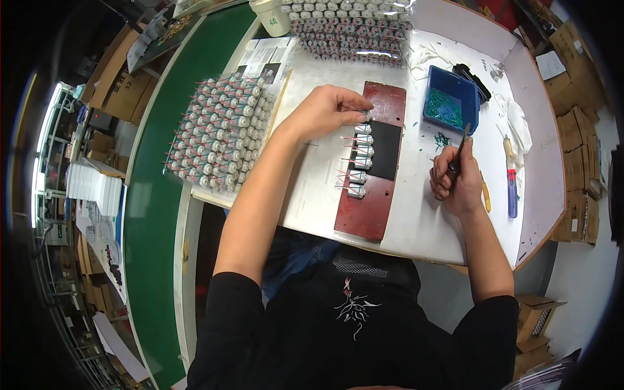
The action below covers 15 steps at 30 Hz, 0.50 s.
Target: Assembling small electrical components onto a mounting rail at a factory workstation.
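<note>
On the red board (364, 218) in front of me, several small white motors (356, 190) with red and white wires stand in a row along a black pad (385, 149). My left hand (328, 112) is at the far end of that row, thumb and fingers pinched on a small motor (366, 117) that they partly cover. To the right of the board, my right hand (455, 175) is wrapped round dark tweezers (464, 143), whose tip points away from me toward a blue bin (473, 117). Small green pieces (444, 109) lie in the bin and beside it.
A tray stack of wired motors (221, 130) stands on the left, and another stack (351, 29) at the back beside a pale cup (272, 18). On the right lie a purple-handled screwdriver (512, 194), a yellow-handled tool (486, 195) and white cloth (517, 123). A pink side wall (543, 156) bounds the table.
</note>
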{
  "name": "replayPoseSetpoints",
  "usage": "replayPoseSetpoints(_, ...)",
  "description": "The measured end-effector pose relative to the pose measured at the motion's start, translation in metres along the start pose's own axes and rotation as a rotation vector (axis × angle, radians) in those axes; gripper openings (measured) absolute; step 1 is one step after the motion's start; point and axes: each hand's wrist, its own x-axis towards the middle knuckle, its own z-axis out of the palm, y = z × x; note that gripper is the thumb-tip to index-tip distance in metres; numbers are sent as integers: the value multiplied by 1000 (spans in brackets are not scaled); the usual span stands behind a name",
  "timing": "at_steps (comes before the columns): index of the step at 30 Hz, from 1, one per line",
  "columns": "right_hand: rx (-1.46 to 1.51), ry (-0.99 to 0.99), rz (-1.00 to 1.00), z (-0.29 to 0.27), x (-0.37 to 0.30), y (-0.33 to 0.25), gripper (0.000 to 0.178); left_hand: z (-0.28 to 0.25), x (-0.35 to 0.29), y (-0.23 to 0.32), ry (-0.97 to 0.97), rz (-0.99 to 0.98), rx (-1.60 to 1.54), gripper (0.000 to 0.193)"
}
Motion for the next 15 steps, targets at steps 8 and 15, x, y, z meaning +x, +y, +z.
replayPoseSetpoints(8, 9, 16, 5, 4, 0, -1, 68, 10, -8, 1, -11, -36, -60, 26)
replayPoseSetpoints(15, 7, 19, -3, 3, 2, 0, 67, 31, -28, -1, 247, 14, -63, 36)
